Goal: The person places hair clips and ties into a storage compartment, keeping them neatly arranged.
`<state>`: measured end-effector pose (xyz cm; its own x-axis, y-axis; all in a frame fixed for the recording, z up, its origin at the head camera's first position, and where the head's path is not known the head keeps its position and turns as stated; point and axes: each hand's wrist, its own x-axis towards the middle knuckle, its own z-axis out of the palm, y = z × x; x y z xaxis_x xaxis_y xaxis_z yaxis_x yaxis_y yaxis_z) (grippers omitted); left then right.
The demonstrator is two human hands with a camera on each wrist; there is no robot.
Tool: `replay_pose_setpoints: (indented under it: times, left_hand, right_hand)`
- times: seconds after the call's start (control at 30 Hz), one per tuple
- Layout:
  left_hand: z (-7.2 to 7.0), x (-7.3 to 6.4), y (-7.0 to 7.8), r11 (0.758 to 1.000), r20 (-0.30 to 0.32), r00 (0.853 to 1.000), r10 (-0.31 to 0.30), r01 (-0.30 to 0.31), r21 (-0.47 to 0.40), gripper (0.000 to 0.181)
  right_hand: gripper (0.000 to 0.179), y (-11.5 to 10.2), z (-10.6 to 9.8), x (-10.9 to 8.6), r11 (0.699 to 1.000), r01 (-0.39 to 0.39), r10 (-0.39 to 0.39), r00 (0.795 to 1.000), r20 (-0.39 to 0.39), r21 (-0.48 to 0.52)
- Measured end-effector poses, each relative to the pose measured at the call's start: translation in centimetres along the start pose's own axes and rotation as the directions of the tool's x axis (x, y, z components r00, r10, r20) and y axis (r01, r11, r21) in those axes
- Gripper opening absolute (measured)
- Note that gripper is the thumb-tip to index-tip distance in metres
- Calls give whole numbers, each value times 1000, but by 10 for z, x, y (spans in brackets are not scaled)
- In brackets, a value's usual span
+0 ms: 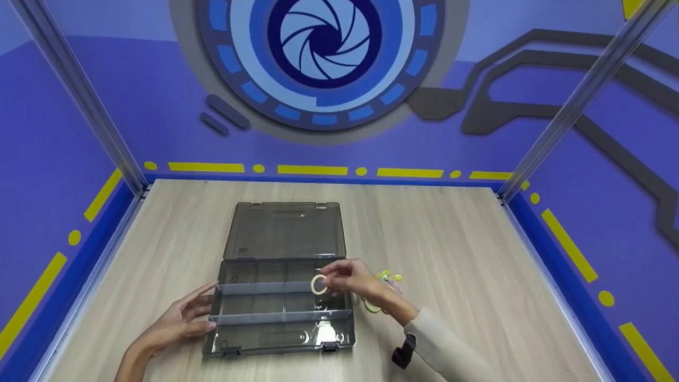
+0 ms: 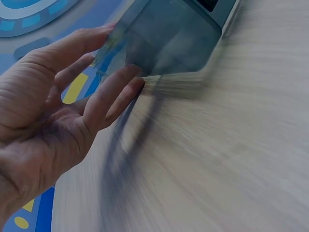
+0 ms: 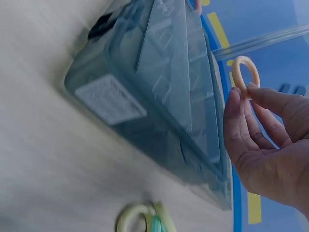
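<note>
A smoky see-through compartment box [image 1: 209,347] stands on the table with its lid [image 1: 286,231] swung back. Two clear dividers [image 1: 281,318] split the inside into three long rows. My left hand [image 1: 177,321] touches the left side of the box with fairly straight fingers; the left wrist view shows its fingertips [image 2: 130,72] against the wall. Between thumb and fingers, my right hand [image 1: 353,278] pinches a pale peach ring [image 1: 313,285] above the box's right half. The right wrist view shows that ring [image 3: 235,75] upright and apart from the box.
To the right of the box lies a small pile of coloured things [image 1: 397,286], partly behind my right forearm. Yellow-green rings [image 3: 128,215] and a teal piece [image 3: 155,224] show there in the right wrist view. Blue walls enclose the wooden table [image 1: 451,239].
</note>
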<state>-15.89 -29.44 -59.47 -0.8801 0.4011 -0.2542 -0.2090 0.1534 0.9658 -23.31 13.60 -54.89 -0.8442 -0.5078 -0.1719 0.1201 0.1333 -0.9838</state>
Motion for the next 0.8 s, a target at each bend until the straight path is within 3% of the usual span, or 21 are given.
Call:
replay_pose_setpoints:
  times: [0.4, 0.8]
  left_hand:
    - [-2, 2, -2, 999, 60, 997, 38, -38, -8, 90]
    - [-3, -1, -3, 999, 48, 998, 38, -38, 8, 91]
  right_hand:
    - [29, 5, 29, 10, 998, -21, 20, 1000, 11, 65]
    - [25, 6, 62, 23, 999, 13, -12, 1000, -18, 45]
